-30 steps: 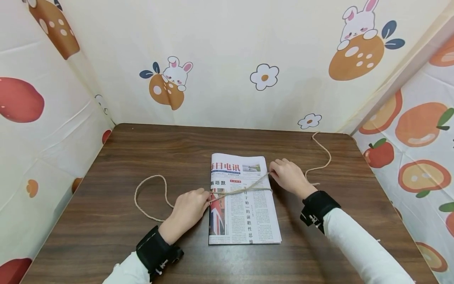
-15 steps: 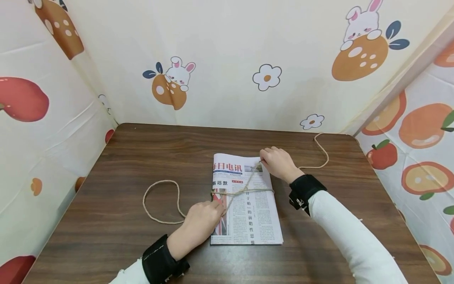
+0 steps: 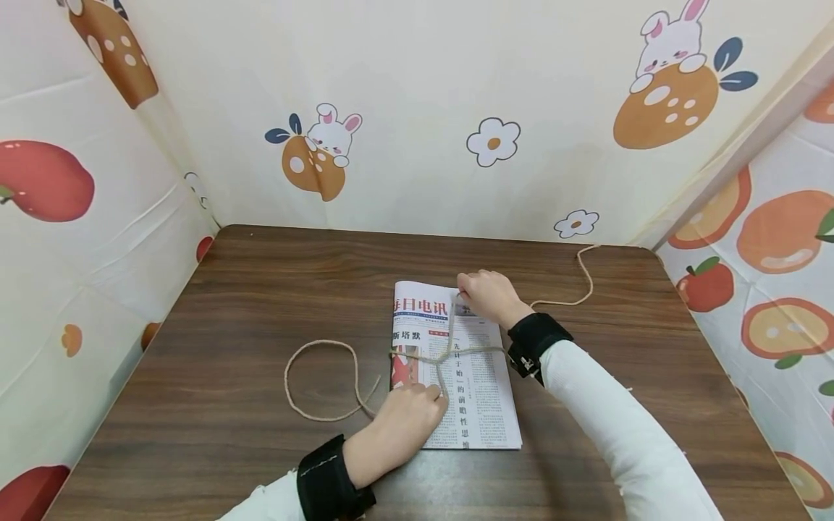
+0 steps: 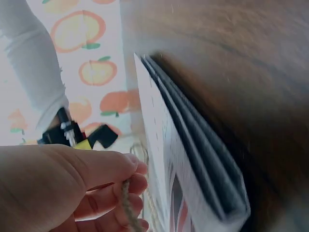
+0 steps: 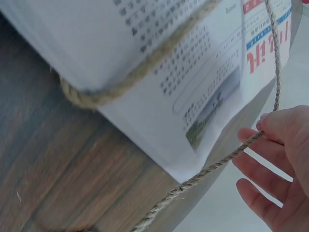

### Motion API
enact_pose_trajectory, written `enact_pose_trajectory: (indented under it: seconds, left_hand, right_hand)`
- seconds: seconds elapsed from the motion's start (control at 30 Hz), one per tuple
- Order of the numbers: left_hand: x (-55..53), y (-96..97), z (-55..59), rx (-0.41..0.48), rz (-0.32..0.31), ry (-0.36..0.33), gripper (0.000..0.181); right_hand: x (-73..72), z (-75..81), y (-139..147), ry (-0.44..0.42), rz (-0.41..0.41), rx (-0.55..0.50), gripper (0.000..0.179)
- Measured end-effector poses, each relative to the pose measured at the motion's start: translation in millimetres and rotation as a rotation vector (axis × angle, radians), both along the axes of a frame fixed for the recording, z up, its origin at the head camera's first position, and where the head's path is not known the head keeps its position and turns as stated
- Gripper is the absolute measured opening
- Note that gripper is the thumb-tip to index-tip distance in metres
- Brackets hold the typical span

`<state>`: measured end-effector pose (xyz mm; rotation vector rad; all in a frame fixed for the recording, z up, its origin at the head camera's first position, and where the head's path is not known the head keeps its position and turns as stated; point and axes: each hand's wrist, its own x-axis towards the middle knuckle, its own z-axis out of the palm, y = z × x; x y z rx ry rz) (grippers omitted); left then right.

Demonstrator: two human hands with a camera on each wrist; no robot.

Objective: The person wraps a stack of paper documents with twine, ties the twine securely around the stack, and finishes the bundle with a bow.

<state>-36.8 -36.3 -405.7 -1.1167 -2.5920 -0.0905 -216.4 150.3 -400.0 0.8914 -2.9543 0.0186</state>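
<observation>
A folded stack of newspapers (image 3: 478,405) lies on the table, with a beige twine (image 3: 478,349) running crosswise around its middle. The twine crosses itself at the centre of the front page. My left hand (image 3: 410,416) pinches one length of it over the lower left of the stack; the left wrist view shows the twine (image 4: 126,205) between thumb and forefinger. Above the stack's top edge, my right hand (image 3: 490,295) pinches the other length. In the right wrist view that hand (image 5: 285,154) holds the twine with thumb and forefinger, the other fingers loosely bent.
A loose loop of twine (image 3: 319,343) lies on the wooden table (image 3: 293,289) left of the newspapers. The other tail (image 3: 586,278) runs to the table's back edge at right. Printed cloth walls (image 3: 417,181) stand behind and at both sides.
My right hand has moved left and away over the top of the newspapers; my left hand has come right and nearer. The twine between them has swung from slanted to nearly lengthwise.
</observation>
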Motion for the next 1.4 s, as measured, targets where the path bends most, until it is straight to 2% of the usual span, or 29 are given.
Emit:
enact_pose_trajectory:
  seconds: [0.17, 0.33, 0.6, 0.7, 0.83, 1.1, 1.4]
  left_hand:
    - [3.5, 7.4, -3.7, -0.017, -0.035, -0.025, 0.013]
    - [5.5, 7.6, -7.4, -0.033, -0.040, -0.039, 0.012]
    - [1.0, -6.7, -11.1, -0.043, 0.010, -0.003, 0.009]
    - [-4.3, -14.6, -12.9, -0.023, 0.046, 0.030, 0.009]
    - [-12.3, -26.4, -13.4, 0.004, 0.103, 0.033, 0.007]
    - [-30.2, -46.7, -11.5, 0.015, 0.205, -0.026, 0.009]
    - [-54.3, -59.5, -13.5, 0.016, 0.239, -0.129, 0.016]
  right_hand:
    - [0.2, -6.6, -3, -0.060, 0.008, 0.023, 0.008]
    - [0.5, -11.1, 2, -0.087, -0.005, 0.015, 0.007]
    - [4.4, -11.3, 26, -0.118, -0.043, -0.063, 0.007]
    - [7.5, -12.6, 40, -0.117, -0.060, -0.091, 0.006]
    - [14.8, -14.9, 58, -0.081, -0.045, -0.120, 0.005]
    - [30.3, -19.9, 83, 0.006, 0.042, -0.152, 0.008]
    - [51.2, -25.9, 103, 0.066, 0.122, -0.203, 0.010]
